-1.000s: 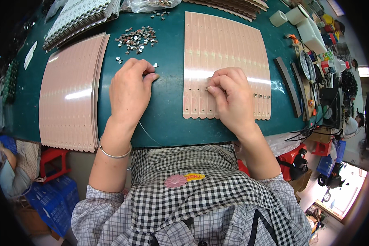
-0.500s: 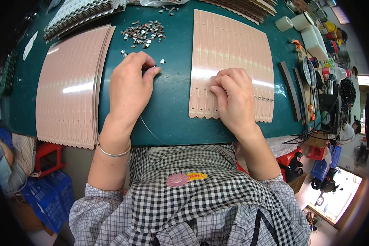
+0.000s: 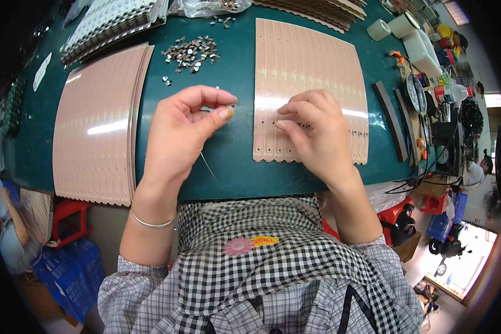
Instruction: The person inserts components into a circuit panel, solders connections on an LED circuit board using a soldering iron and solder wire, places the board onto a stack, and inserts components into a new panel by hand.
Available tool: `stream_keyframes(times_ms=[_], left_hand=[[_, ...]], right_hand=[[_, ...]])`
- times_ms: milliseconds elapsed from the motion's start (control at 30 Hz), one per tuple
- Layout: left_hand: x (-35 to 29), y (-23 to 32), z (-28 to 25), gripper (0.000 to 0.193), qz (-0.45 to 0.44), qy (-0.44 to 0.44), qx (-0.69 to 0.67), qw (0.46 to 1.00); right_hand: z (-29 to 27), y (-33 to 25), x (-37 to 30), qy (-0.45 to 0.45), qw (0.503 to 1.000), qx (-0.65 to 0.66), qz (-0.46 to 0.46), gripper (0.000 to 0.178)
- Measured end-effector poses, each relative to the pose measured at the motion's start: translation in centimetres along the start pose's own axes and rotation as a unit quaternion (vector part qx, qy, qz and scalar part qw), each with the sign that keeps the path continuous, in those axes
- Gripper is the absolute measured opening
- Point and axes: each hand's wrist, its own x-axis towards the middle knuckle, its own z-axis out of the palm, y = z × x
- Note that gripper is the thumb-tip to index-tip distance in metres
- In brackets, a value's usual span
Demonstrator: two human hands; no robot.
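My left hand (image 3: pixel 181 125) is closed in a pinch over the green table, with a tiny dark metal piece (image 3: pixel 233 105) just showing between thumb and forefinger. A thin pale strand (image 3: pixel 210 168) runs down from beneath that hand. Above a copper-coloured panel of joined strips (image 3: pixel 309 55), my right hand (image 3: pixel 317 131) is half curled, thumb and forefinger apart and nothing visible between them. Small metal parts sit in a row along the panel's lower part, partly hidden by this hand. A loose pile of small metal clips (image 3: pixel 192 53) lies beyond my left hand.
At the left is a stack of similar copper panels (image 3: pixel 100 122), with silvery panels (image 3: pixel 114 25) behind it. Two dark bars (image 3: pixel 389 119) lie right of the working panel. White rolls (image 3: pixel 403 25), a bottle (image 3: pixel 453 93) and cables crowd the right edge. A person (image 3: pixel 16 234) sits at far left.
My left hand has moved right toward the panel with the small piece in its pinch. The right thumb and forefinger have spread apart, showing more of the row of parts.
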Motion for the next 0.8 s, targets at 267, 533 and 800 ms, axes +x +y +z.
stream_keyframes(times_ms=[267,533,800], left_hand=[[-1.3,-0.9,1.8,0.02,-0.028,-0.096,-0.194,0.976],[0.0,-1.0,1.4,0.022,0.09,-0.032,0.143,0.985],[3.8,-2.1,-0.4,0.014,0.191,0.11,0.49,0.843]], right_hand=[[-0.8,-3.2,0.3,0.053,0.968,0.245,-0.008,0.023],[-0.6,-1.5,0.2,-0.001,0.967,0.249,0.055,0.012],[1.3,-0.7,0.0,-0.029,0.992,0.096,0.079,0.009]])
